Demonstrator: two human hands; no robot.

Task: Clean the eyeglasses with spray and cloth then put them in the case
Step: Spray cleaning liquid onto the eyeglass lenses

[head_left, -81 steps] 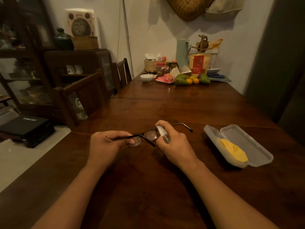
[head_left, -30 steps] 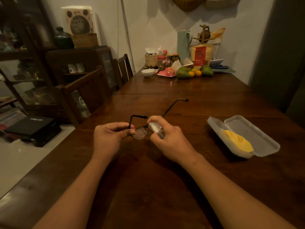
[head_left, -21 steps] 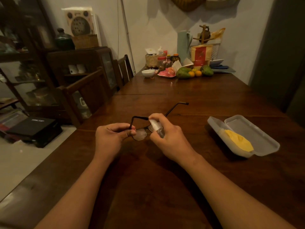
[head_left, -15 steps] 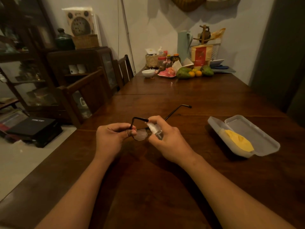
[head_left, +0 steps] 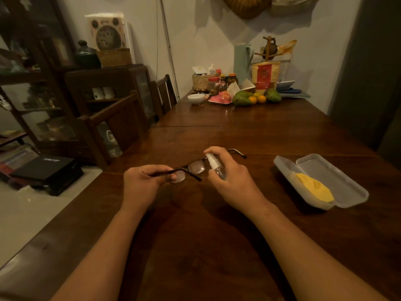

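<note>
A long dark wooden table (head_left: 217, 224) is seen stretching away from the camera in a dimly lit room with a pale wall. At its far end, toward twelve o'clock, a white bowl (head_left: 196, 98), a woven basket (head_left: 200, 81), jars, a pink dish and green and orange fruit (head_left: 253, 98) are gathered. Wooden chairs (head_left: 121, 124) are set along the table's edge at ten o'clock, with a dark glazed cabinet (head_left: 36, 101) behind them. A black box (head_left: 46, 170) is seen on the pale floor at nine o'clock.

The eyeglasses (head_left: 192, 168) are held just above the table near the centre of the view. The left hand (head_left: 143, 183) is closed on them at the near lens, the frame being pinched between thumb and fingers. One temple arm is extended toward one o'clock, behind the other hand. The right hand (head_left: 230, 179) is wrapped around a small clear spray bottle (head_left: 216, 167), its white nozzle being pointed at the farther lens, just beside it; a fingertip is laid on top of the nozzle.

At three o'clock, well apart from the hands, the translucent case (head_left: 338, 181) is lying open on the table, and the yellow cloth (head_left: 315, 190) is resting inside its nearer half.
</note>
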